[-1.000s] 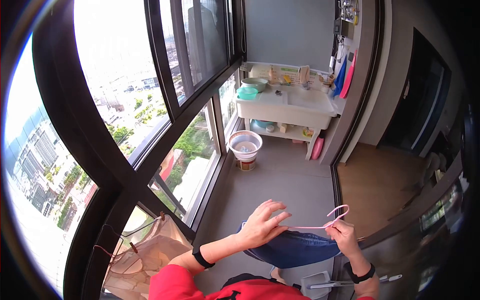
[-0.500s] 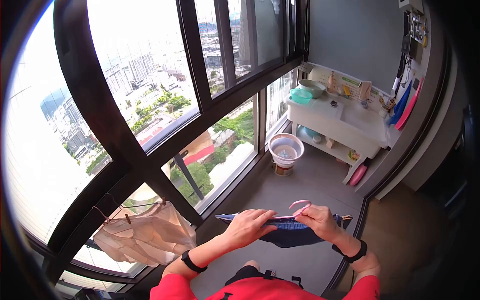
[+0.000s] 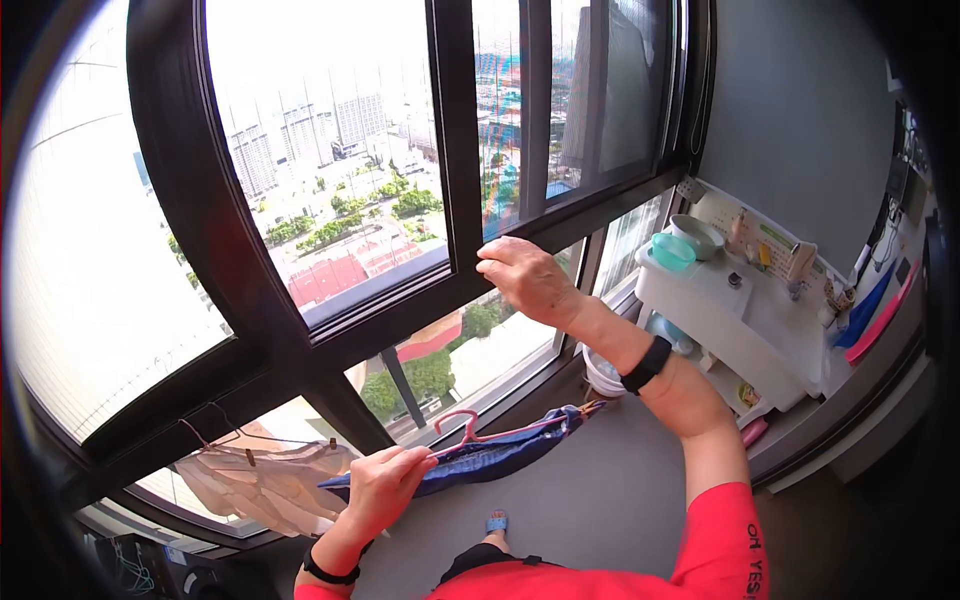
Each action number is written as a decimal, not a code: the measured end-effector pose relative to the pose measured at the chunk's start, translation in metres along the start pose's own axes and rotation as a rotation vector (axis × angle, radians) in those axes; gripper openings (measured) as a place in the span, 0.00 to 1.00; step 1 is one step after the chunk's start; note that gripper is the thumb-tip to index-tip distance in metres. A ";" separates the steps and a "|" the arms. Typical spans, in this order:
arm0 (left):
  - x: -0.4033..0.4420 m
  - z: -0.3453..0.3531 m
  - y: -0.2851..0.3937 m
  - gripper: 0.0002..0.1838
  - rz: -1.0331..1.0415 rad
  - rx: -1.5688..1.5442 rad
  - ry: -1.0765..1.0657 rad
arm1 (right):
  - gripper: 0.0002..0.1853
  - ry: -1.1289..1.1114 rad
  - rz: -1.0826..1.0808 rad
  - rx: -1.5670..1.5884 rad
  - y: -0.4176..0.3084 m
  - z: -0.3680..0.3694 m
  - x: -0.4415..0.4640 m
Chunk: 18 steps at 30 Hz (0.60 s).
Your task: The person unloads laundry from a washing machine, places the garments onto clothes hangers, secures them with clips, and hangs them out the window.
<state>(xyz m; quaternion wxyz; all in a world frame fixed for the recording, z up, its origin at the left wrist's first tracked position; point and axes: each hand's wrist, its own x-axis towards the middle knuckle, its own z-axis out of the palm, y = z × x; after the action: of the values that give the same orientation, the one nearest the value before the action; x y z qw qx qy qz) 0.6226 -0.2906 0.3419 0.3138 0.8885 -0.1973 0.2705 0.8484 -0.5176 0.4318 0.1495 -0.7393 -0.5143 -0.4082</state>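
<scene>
My left hand (image 3: 385,485) is closed on one end of a pink clothes hanger (image 3: 465,428), whose hook points up. A dark blue garment (image 3: 490,462) hangs from it, with a clothespin (image 3: 592,408) at its right end. My right hand (image 3: 530,280) is raised off the hanger, its fingers curled in front of the dark window frame (image 3: 455,150). Whether those fingers hold or touch anything is hidden. A pale garment (image 3: 265,485) hangs at the lower left on another hanger, held by clothespins.
A white sink cabinet (image 3: 720,300) with a green basin (image 3: 673,252) stands at the right. A white bucket (image 3: 603,375) is partly hidden behind my right forearm. Large windows line the left. Grey floor (image 3: 590,500) lies below the garment.
My right hand has let go of the hanger and risen to the window frame. My left hand, with hanger and garment, has moved left and lower. The view has turned left.
</scene>
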 end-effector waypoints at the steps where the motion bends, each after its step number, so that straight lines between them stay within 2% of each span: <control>1: 0.008 0.000 -0.005 0.05 -0.020 0.010 -0.002 | 0.06 -0.005 -0.090 -0.074 0.014 0.023 0.021; 4: 0.032 -0.002 -0.021 0.06 -0.087 0.008 -0.004 | 0.07 -0.077 -0.283 -0.284 0.062 0.098 0.070; 7: 0.056 -0.005 -0.033 0.06 -0.206 -0.041 -0.005 | 0.08 -0.261 -0.332 -0.585 0.100 0.127 0.107; 10: 0.076 -0.004 -0.051 0.06 -0.228 -0.022 0.022 | 0.10 -0.739 -0.299 -0.726 0.120 0.138 0.115; 11: 0.079 -0.002 -0.057 0.06 -0.228 -0.009 0.035 | 0.11 -0.676 -0.342 -0.690 0.123 0.137 0.113; 16: 0.097 0.005 -0.071 0.06 -0.323 0.010 0.096 | 0.12 -0.801 -0.369 -0.771 0.139 0.128 0.112; 18: 0.108 0.007 -0.065 0.07 -0.343 0.026 0.140 | 0.12 -0.926 -0.273 -0.805 0.153 0.130 0.111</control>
<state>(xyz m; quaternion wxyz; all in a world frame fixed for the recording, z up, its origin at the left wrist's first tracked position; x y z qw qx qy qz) 0.7431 -0.2676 0.3734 0.3570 0.8920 -0.0170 0.2767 1.0572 -0.4287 0.4658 -0.4324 -0.7654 -0.4215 -0.2227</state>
